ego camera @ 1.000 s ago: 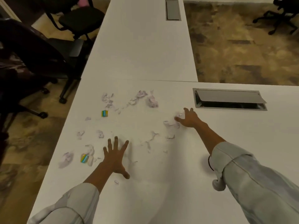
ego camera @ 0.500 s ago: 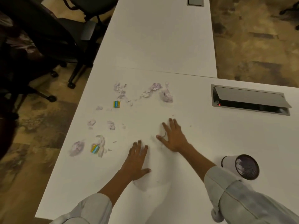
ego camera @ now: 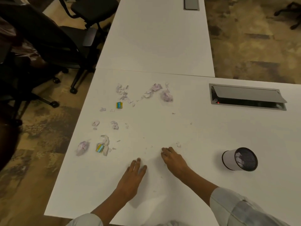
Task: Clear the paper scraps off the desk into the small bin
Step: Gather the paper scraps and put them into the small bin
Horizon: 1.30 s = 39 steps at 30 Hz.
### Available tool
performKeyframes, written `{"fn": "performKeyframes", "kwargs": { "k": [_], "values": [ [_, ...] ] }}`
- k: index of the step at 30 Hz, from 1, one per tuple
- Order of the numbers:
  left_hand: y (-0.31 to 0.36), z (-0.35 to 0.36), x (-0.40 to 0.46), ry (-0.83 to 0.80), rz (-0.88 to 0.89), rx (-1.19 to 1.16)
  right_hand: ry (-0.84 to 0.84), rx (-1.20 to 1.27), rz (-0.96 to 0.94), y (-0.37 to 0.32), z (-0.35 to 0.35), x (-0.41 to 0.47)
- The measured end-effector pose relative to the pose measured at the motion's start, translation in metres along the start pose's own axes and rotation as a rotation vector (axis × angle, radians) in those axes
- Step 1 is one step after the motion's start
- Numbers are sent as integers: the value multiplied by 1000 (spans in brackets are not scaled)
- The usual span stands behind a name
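Note:
Pale crumpled paper scraps lie scattered over the white desk (ego camera: 203, 131): a ball (ego camera: 167, 95) at the far middle, a cluster (ego camera: 122, 91) to its left, another ball (ego camera: 83, 146) near the left edge. Two yellow-and-blue wrappers (ego camera: 119, 105) (ego camera: 99, 147) lie among them. My right hand (ego camera: 175, 161) rests on the desk with its fingers curled over small white scraps (ego camera: 163, 150). Flat on the desk to its left is my left hand (ego camera: 134, 176), holding nothing. The small white bin (ego camera: 228, 159) with a dark mesh inside stands to the right of my right hand and has scraps in it.
A grey cable hatch (ego camera: 247, 97) stands open in the desk at the far right. A second white desk (ego camera: 156, 38) joins on at the back. Black office chairs (ego camera: 53, 46) stand off the left edge, over patterned carpet.
Both hands have drawn back toward the near edge. My right hand went from flat and spread to curled over scraps. The bin has come into view.

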<state>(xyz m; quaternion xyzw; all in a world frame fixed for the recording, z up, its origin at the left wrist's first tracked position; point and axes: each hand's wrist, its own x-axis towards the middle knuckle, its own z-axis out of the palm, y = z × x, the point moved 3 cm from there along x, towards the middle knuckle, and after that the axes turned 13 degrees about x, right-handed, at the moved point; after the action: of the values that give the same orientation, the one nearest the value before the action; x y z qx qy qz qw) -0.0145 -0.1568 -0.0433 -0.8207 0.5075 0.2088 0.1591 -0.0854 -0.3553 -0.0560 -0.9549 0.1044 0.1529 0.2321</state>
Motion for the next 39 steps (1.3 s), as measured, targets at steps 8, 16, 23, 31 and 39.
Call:
{"fn": "performKeyframes", "kwargs": {
  "k": [8, 16, 23, 31, 39],
  "values": [
    [1, -5, -6, 111, 91, 166, 260, 464, 249, 12, -22, 1],
    [3, -30, 3, 187, -34, -65, 614, 881, 456, 46, -71, -53],
    [64, -108, 56, 314, -23, -505, 845, 1093, 564, 102, -115, -131],
    [225, -194, 107, 374, 128, -780, 1221, 1150, 722, 169, -143, -187],
    [289, -209, 139, 277, 103, -900, 1282, 1339, 626, 202, -135, -191]
  ]
}}
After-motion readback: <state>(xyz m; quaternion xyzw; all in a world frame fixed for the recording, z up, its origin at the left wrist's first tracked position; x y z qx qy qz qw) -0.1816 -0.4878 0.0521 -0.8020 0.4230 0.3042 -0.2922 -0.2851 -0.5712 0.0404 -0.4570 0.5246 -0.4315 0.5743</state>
